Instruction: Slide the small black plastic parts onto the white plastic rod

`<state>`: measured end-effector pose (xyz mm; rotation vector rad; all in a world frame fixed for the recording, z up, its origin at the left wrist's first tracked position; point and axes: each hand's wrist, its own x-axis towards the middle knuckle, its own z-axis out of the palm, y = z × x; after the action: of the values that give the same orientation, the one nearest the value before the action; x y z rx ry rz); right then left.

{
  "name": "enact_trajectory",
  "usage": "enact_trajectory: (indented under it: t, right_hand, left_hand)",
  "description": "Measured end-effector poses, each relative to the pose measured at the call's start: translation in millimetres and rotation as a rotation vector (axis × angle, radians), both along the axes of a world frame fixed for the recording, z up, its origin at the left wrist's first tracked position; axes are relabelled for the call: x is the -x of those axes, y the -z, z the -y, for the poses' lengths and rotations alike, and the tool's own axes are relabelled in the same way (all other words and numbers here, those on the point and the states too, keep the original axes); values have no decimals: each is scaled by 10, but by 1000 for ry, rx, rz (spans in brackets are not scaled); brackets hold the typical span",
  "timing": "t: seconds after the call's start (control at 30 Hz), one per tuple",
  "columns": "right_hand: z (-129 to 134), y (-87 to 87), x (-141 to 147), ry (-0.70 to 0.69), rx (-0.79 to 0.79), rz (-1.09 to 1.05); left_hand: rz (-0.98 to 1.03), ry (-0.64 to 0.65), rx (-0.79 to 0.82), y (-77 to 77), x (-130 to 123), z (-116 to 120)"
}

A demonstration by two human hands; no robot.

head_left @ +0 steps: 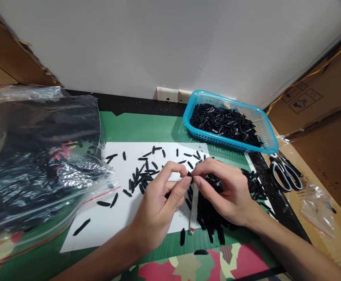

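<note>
My left hand and my right hand meet over a white sheet of paper. Their fingertips pinch one small black strip between them, mostly covered by the fingers. Just below hangs or lies a thin pale stick with a reddish tip; I cannot tell whether my right hand touches it. Loose black strips are scattered across the paper to the left. Beneath my right hand a dense pile of the same strips spreads over the paper and the green mat.
A blue plastic basket full of black strips stands at the back right. Scissors lie right of the mat, near a small clear bag. A large zip bag of dark contents covers the left side. Cardboard borders the right.
</note>
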<state>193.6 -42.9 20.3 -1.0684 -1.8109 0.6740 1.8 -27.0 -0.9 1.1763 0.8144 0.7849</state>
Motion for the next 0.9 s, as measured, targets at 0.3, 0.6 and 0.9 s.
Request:
enact_trajectory:
  t: [0.3, 0.6, 0.9]
  right_hand:
    - [-11, -40, 12, 18, 63, -16]
    - [11, 15, 75, -17, 326, -324]
    - [-31, -74, 10, -17, 255, -120]
  left_hand:
    - [-35, -9, -24, 29, 29, 9]
    - [-90, -26, -50, 23, 34, -10]
    - [-165, 38, -99, 15, 65, -87]
